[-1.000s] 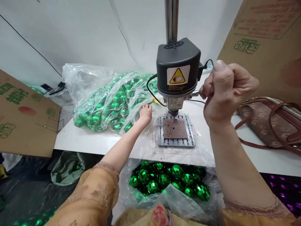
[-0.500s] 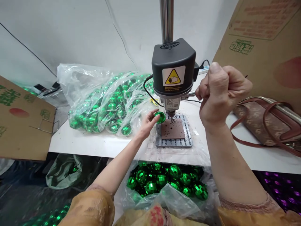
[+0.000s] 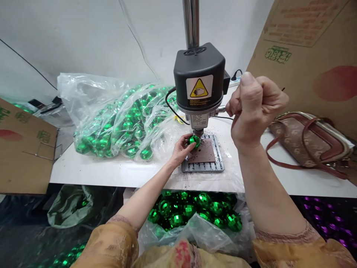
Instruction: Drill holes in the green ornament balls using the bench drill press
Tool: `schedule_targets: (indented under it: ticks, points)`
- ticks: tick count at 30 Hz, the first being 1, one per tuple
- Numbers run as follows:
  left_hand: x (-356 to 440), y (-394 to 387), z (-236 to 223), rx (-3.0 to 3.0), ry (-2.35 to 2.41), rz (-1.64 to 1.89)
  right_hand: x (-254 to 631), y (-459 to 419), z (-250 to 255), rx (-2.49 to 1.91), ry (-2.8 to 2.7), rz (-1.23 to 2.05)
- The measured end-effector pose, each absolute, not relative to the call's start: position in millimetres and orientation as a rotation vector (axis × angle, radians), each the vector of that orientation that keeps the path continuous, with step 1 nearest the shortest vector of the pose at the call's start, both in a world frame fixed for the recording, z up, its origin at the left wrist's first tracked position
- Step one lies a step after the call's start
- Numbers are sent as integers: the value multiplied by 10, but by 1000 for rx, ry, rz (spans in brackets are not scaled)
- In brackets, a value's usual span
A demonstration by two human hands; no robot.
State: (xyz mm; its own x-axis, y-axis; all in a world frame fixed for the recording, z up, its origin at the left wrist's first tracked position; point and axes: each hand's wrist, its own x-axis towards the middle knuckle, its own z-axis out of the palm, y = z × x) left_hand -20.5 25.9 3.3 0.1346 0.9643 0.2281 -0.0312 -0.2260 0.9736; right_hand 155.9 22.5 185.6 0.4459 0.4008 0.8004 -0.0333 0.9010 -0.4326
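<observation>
Left hand (image 3: 181, 149) first, as my feed has it: thumb and fingers are bent round a glossy green ball (image 3: 194, 140), faceted like a mirror, and parted only as far as its width. That ball sits just below the dark metal drill chuck (image 3: 198, 132), over the upper left part of a flat, square brown board (image 3: 208, 154); whether the two touch, I cannot tell. The board, its face dark-speckled, lies on a slotted grey metal base plate (image 3: 220, 163).

I see the right hand (image 3: 252, 108) raised higher, curled tight as a fist, thumb uppermost, about the outer end of a slim, shiny metal lever (image 3: 221, 109); the fingers hide that end from me. Its forearm (image 3: 279, 193) rises steeply from a mustard sleeve (image 3: 301, 253), while the left forearm (image 3: 152, 190) slants in, nearly straight, from lower left.

Above the ball I have the smooth black drill housing (image 3: 199, 74), rounded at its edges, against a polished chrome column (image 3: 191, 22). Left of it, a crinkled clear plastic bag (image 3: 80, 87) of similar green balls lies on the white tabletop (image 3: 97, 167). Below the table edge, more faceted balls (image 3: 188, 211) nestle in thin, rumpled film (image 3: 206, 230).
</observation>
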Motion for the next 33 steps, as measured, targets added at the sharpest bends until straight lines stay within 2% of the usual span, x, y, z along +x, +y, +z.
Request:
schedule_targets:
  ticks: [9,33]
  points:
    - [-130,229,-11,1394,810,1299,1548,176,1862,-467,-1081,291]
    - [-64,51,34,1592,914,1198,1553,208,1879,-414,-1034,331]
